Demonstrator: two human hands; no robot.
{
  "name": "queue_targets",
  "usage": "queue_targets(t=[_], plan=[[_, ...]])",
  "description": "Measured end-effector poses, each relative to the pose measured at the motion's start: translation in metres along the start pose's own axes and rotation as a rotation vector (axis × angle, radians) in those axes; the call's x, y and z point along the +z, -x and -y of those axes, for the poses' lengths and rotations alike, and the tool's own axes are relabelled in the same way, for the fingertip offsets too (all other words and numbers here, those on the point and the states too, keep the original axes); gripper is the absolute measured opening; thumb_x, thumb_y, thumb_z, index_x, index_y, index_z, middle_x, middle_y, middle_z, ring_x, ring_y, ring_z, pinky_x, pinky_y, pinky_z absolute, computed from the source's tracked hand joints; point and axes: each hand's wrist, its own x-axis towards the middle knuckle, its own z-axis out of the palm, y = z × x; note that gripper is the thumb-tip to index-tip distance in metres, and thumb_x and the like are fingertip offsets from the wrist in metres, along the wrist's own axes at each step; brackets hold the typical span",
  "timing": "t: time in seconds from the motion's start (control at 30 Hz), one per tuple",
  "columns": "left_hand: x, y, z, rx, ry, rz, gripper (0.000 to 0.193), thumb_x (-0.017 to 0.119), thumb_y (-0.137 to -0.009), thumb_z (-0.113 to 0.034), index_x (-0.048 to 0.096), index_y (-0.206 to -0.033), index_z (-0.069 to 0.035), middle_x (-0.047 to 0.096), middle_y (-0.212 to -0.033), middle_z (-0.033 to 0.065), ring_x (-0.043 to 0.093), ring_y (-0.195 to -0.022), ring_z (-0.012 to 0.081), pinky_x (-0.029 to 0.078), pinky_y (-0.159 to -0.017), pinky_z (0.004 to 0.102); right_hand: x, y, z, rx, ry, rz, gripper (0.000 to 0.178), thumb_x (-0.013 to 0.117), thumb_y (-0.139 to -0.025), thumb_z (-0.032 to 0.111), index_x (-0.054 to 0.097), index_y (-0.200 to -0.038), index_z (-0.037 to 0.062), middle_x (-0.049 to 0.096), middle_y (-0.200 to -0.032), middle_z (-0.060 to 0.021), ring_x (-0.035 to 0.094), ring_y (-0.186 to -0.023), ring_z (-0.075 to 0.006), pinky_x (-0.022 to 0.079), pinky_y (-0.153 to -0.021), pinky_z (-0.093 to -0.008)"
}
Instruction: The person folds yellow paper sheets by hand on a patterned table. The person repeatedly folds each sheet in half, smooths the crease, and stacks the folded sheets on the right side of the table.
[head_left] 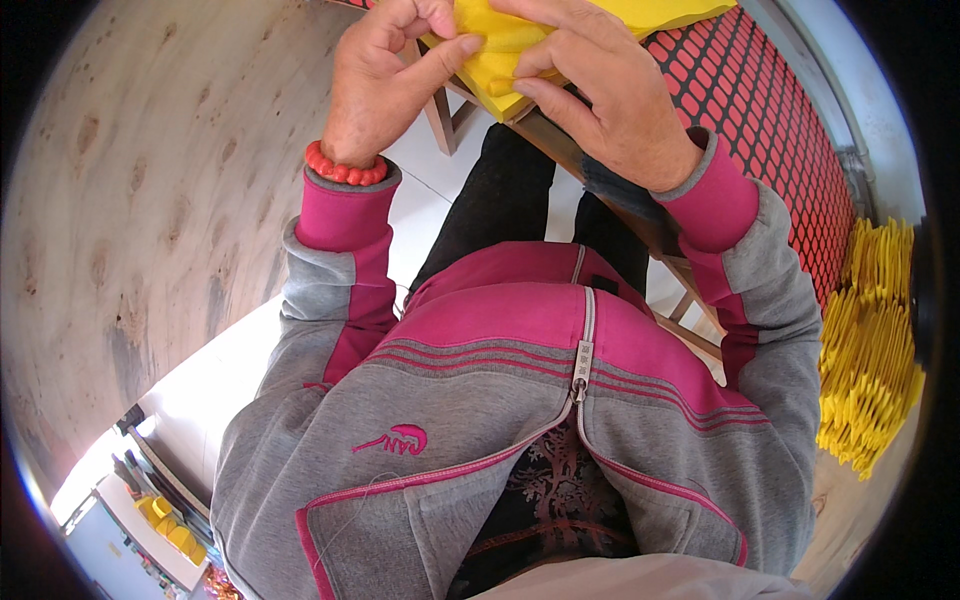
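Observation:
A soft-looking yellow sheet (490, 68), perhaps cloth or paper, lies at the top of the view and runs out of the frame there. My left hand (385, 75) is at its left edge, thumb and fingers bent together on the material. A red beaded bracelet (345, 166) circles that wrist. From the right, my right hand (610, 95) pinches a small fold of the same sheet between thumb and forefinger. The fingertips of both hands are a short way apart, partly cut off by the top edge.
Red-and-black patterned covering (760, 110) lies on the surface at the right, with a wooden edge below it. A tall stack of folded yellow pieces (868, 350) stands at far right. Pale wooden boarding (150, 200) fills the left. More yellow items (172, 528) sit at lower left.

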Motion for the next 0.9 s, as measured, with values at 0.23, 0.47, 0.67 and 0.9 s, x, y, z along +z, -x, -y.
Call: queue_targets(t=[0.23, 0.47, 0.67, 0.9], plan=[[-0.007, -0.002, -0.003, 0.029, -0.018, 0.07, 0.02, 0.067, -0.094, 0.007, 0.068, -0.113, -0.001, 0.069, -0.115, 0.0042, 0.063, -0.112, 0.0141, 0.047, -0.099, 0.0276, -0.001, 0.001, 0.002, 0.082, -0.079, -0.004, 0.019, 0.078, -0.083, 0.006, 0.064, -0.095, 0.0025, 0.067, -0.124, -0.0231, 0.061, -0.124, -0.0422, 0.049, -0.103, -0.0457], [-0.004, -0.006, -0.017, 0.204, -0.258, 0.21, 0.017, 0.07, -0.092, 0.002, 0.07, -0.108, -0.003, 0.07, -0.114, 0.0047, 0.063, -0.112, 0.0156, 0.044, -0.103, 0.03, 0.002, 0.004, 0.001, 0.108, -0.09, -0.052, 0.024, 0.081, -0.08, 0.006, 0.063, -0.096, 0.001, 0.066, -0.122, -0.0254, 0.064, -0.116, -0.0417, 0.051, -0.098, -0.0448], [-0.004, -0.006, -0.016, 0.143, -0.217, 0.213, 0.009, 0.07, -0.094, 0.001, 0.065, -0.1, -0.005, 0.067, -0.105, 0.0012, 0.062, -0.104, 0.0121, 0.046, -0.095, 0.0269, -0.004, 0.001, 0.003, 0.045, -0.014, -0.068, 0.028, 0.083, -0.076, 0.005, 0.063, -0.095, 0.0014, 0.063, -0.132, -0.0248, 0.065, -0.11, -0.039, 0.052, -0.096, -0.0442], [-0.004, -0.002, -0.005, 0.09, -0.097, 0.112, 0.009, 0.069, -0.097, -0.001, 0.066, -0.105, -0.003, 0.067, -0.106, -0.0001, 0.062, -0.106, 0.0113, 0.047, -0.097, 0.0272, -0.003, -0.004, 0.003, -0.096, -0.015, -0.138, 0.029, 0.083, -0.075, 0.006, 0.063, -0.096, 0.0021, 0.061, -0.137, -0.0254, 0.063, -0.119, -0.0392, 0.049, -0.101, -0.0462]])
